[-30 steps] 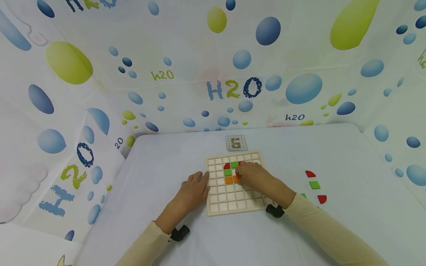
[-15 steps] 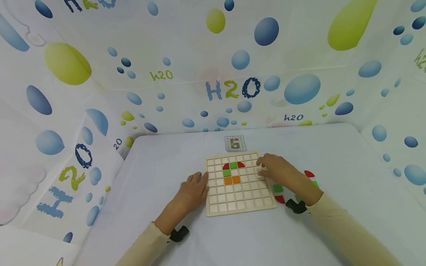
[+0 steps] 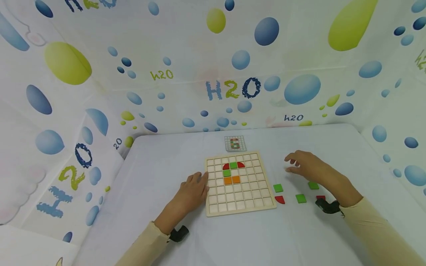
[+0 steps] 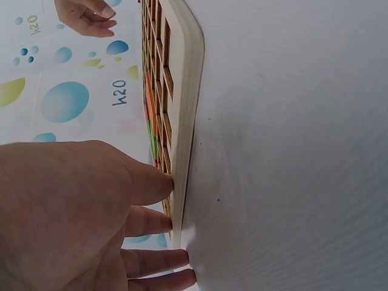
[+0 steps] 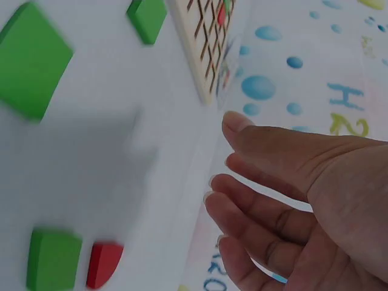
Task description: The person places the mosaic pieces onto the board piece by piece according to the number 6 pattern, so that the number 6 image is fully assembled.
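head view: right hand (image 3: 307, 167) above table (image 3: 159, 162)

Grid board (image 4: 189, 66): smooth, matt wood | Green tiles (image 3: 301, 198): smooth, matt finish | Table cover (image 3: 156, 166): matt cloth | Sleeve (image 3: 146, 240): cloth | Wrist mount (image 3: 180, 234): appears plastic

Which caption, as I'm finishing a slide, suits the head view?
Left hand touching the edge of a gridded board, empty right hand hovering near loose red and green tiles.

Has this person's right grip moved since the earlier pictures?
Yes, to the right: in the head view, the right grip has gone from over the gridded board to above the table on the board's right.
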A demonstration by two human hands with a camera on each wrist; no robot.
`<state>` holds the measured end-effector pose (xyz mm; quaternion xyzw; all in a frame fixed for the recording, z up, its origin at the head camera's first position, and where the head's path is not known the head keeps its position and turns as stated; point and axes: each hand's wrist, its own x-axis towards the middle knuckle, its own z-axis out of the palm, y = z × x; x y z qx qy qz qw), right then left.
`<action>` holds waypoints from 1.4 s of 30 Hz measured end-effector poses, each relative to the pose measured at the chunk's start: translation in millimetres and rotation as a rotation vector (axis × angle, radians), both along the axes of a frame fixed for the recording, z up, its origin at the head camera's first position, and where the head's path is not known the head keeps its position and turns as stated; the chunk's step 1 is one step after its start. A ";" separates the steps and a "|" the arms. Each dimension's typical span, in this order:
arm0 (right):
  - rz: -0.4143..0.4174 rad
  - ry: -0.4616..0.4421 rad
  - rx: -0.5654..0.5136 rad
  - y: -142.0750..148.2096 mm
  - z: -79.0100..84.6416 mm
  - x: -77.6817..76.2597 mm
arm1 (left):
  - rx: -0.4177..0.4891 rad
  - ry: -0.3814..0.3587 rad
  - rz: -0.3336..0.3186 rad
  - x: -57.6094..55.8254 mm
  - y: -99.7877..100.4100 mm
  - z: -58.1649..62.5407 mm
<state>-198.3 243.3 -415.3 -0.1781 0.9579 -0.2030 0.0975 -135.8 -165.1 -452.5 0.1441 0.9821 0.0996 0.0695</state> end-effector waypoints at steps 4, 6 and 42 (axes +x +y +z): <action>-0.008 -0.012 -0.025 20.4 -0.1 3.0 | -0.004 -0.003 -0.002 0.0 -0.6 -1.3; -0.030 -0.032 -0.044 29.9 -1.4 5.0 | -0.008 -0.005 -0.003 0.3 -1.2 -1.8; -0.051 -0.051 -0.066 77.3 -39.1 12.1 | -0.037 -0.021 -0.002 -3.5 -1.8 -3.2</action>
